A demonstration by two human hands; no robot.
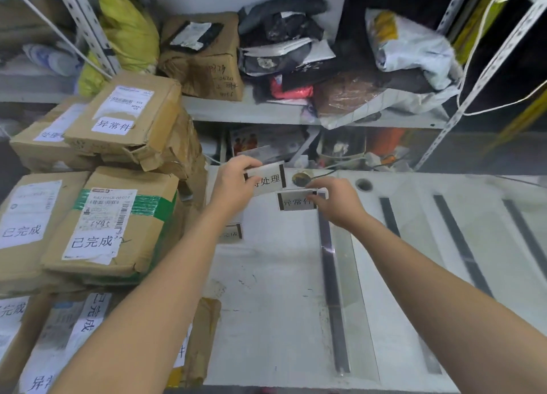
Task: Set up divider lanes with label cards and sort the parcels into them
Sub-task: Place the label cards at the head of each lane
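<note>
My left hand (233, 183) holds a white label card (268, 179) with black printed characters, lifted above the far end of the white table (266, 305). My right hand (337, 200) pinches a second label card (296, 201) just below and right of the first, near the far tip of a clear divider strip with a dark base (333, 290). A third label card (232, 232) lies flat on the table, partly hidden by my left forearm. Stacked cardboard parcels (97, 225) with white labels sit at the left.
Three more dark divider strips (461, 245) run along the table to the right. A round brass fitting (300, 179) and a hole (363, 184) sit at the table's far edge. A metal shelf (251, 109) behind holds bags and boxes.
</note>
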